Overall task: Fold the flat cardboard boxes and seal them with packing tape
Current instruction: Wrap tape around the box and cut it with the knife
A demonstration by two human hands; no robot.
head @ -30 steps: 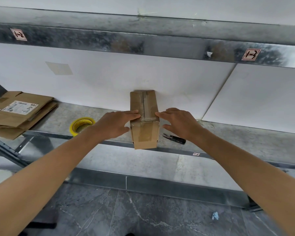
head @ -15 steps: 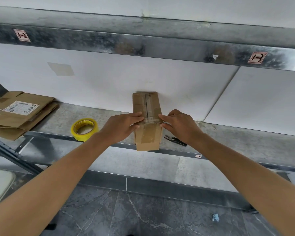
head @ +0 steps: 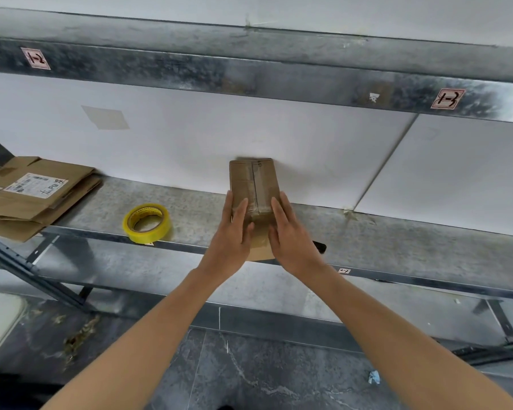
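Grey metal shelf (head: 397, 241), speckled top, white wall behind. Far L: stack of flat cardboard boxes (head: 27, 202) w/ a shipping label on top. Yellow tape roll (head: 147, 223) at the front edge, btwn the stack & the small taped box (head: 253, 179), which is mid-shelf, back end against the wall. Black tool (head: 320, 247) just R of it, mostly hidden by my right hand (head: 290, 238).

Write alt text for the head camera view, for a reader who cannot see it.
A person's left hand and right hand press flat, fingers straight, on a small taped cardboard box on a metal shelf against a white wall. A yellow tape roll sits to its left, and flat cardboard boxes are stacked at the far left.
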